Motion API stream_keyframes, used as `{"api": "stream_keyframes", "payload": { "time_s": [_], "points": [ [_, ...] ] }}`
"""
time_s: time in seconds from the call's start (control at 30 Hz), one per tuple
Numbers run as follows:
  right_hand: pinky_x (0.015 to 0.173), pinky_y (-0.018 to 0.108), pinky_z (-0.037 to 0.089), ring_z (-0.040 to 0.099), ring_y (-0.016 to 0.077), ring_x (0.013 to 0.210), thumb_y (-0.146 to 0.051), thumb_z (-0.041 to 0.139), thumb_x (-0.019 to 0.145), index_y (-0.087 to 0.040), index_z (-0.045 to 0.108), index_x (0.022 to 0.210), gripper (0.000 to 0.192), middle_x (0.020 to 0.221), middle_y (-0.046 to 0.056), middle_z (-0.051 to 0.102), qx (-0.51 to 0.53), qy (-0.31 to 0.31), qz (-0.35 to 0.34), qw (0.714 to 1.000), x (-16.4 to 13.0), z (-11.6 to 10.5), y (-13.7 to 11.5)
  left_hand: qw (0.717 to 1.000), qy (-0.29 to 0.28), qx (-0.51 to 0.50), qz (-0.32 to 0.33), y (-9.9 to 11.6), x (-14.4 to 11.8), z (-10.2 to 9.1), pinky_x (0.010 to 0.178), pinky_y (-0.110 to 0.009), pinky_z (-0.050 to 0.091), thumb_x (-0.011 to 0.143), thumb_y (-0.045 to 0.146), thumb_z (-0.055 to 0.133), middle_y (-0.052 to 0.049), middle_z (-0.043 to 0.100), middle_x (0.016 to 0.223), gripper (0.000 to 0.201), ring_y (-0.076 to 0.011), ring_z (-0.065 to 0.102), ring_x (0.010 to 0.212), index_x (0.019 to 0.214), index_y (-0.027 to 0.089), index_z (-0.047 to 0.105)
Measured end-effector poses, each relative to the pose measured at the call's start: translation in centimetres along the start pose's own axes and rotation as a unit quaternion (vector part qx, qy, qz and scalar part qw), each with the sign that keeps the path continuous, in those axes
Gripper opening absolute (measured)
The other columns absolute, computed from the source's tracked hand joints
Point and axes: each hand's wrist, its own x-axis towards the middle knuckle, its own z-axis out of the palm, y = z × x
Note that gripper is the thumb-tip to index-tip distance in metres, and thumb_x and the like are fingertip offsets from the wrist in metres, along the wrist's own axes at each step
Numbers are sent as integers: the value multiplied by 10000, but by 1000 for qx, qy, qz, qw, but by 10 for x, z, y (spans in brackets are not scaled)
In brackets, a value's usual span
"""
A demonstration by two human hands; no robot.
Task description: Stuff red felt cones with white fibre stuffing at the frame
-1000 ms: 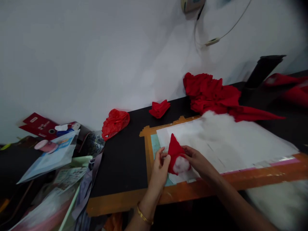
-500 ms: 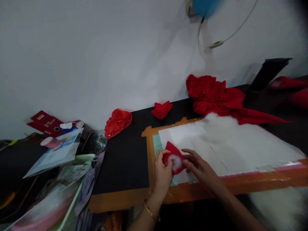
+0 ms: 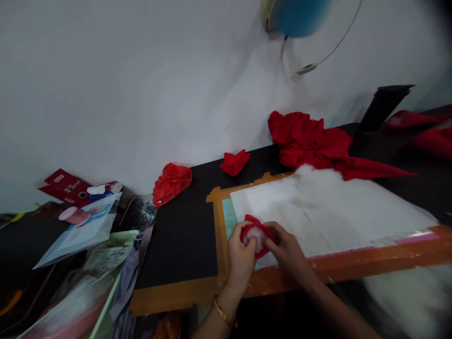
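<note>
A small red fabric pouch point(image 3: 251, 219) with white stuffing point(image 3: 257, 235) showing in its opening is held between both hands, above the near left part of the white sheet point(image 3: 261, 202). My left hand point(image 3: 240, 249) grips its left side, thumb pressed on the stuffing. On the opposite side, my right hand point(image 3: 286, 245) has its fingers closed on the pouch's right edge. Its fingertips are partly hidden behind the fabric. A heap of white fluffy stuffing point(image 3: 314, 186) lies on the sheet beyond my right hand.
Behind the sheet lies a pile of red cloth pieces point(image 3: 310, 139). A smaller red stack point(image 3: 235, 163) and a red plastic bag point(image 3: 172, 182) rest along the wall. At left are a pink thread spool point(image 3: 75, 215) and a green-rimmed bin point(image 3: 106, 301). A black holder point(image 3: 383, 108) stands at the back right.
My right hand has closed in on the pouch and now grips its right edge; before, its fingers were spread beside it. The pouch has tilted and looks rounder. The view has shifted slightly.
</note>
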Motion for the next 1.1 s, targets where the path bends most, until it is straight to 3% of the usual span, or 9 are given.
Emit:
{"api": "stream_keyframes", "payload": {
  "time_s": [0.1, 0.23, 0.33, 0.4, 0.5, 0.63, 0.87, 0.97, 1.1],
  "points": [
    [619, 270, 475, 618, 179, 680, -264, 478, 690, -218, 580, 854, 198, 774, -3, 686, -3, 25, 21, 999, 2, -7, 6, 1000, 9, -17, -4, 3, 4, -5, 834, -321, 462, 630, 54, 486, -47, 677, 969, 402, -199, 616, 906, 978, 178, 646],
    [565, 280, 461, 587, 166, 581, -302, 502, 758, -221, 547, 1067, 323, 785, -1, 706, -15, -38, 43, 998, 2, -15, 8, 1000, 10, -10, -1, 7, 7, -9, 843, -326, 462, 649, 60, 498, -52, 681, 978, 391, -198, 621, 906, 994, 177, 641],
    [620, 297, 503, 646, 197, 762, -369, 535, 807, -213, 539, 1168, 393, 1046, 72, 698, -27, -55, 15, 998, 1, -15, 5, 1000, 3, 9, 4, 5, 5, -5, 848, -325, 462, 666, 58, 522, -46, 674, 985, 392, -197, 620, 920, 1023, 186, 620],
    [682, 313, 513, 649, 216, 848, -372, 539, 812, -199, 577, 1137, 371, 1088, 88, 685, -50, -42, -12, 998, 0, -12, 2, 1000, -4, 22, 13, 3, 1, -1, 863, -330, 459, 681, 54, 531, -44, 668, 999, 385, -200, 616, 946, 1032, 194, 609],
    [716, 311, 498, 644, 205, 785, -323, 533, 797, -193, 627, 1034, 286, 921, 52, 711, -76, -22, -28, 997, 1, -8, -2, 998, -25, 54, 33, 2, -6, 4, 892, -345, 450, 739, 91, 557, -52, 673, 1033, 319, -208, 612, 979, 1033, 201, 612],
    [628, 278, 466, 613, 175, 654, -298, 503, 793, -211, 640, 906, 197, 758, 8, 693, -74, -22, -26, 997, 3, -6, -3, 994, -59, 70, 65, 6, -8, 0, 869, -328, 455, 721, 56, 551, -34, 685, 993, 327, -197, 619, 949, 995, 210, 641],
    [591, 276, 447, 612, 180, 615, -272, 499, 757, -221, 613, 865, 165, 715, 6, 684, -125, 25, -19, 992, 4, -6, 6, 997, -57, 46, 23, 8, -1, -9, 822, -302, 466, 639, -18, 508, -23, 675, 937, 398, -181, 619, 893, 940, 197, 653],
    [585, 269, 444, 609, 175, 606, -296, 509, 785, -219, 615, 865, 153, 715, 12, 684, -142, 22, -30, 989, 3, -4, 5, 996, -61, 41, 59, 8, -3, -6, 875, -318, 455, 709, 72, 589, -43, 641, 995, 308, -191, 597, 962, 986, 199, 629],
    [587, 268, 444, 596, 169, 587, -297, 505, 773, -223, 622, 841, 154, 697, 9, 674, -147, 11, -51, 988, 0, -2, 2, 995, -33, 63, 68, 11, -2, -5, 831, -308, 460, 746, 99, 570, -26, 635, 891, 162, -184, 600, 891, 864, 202, 614]
  ]
}}
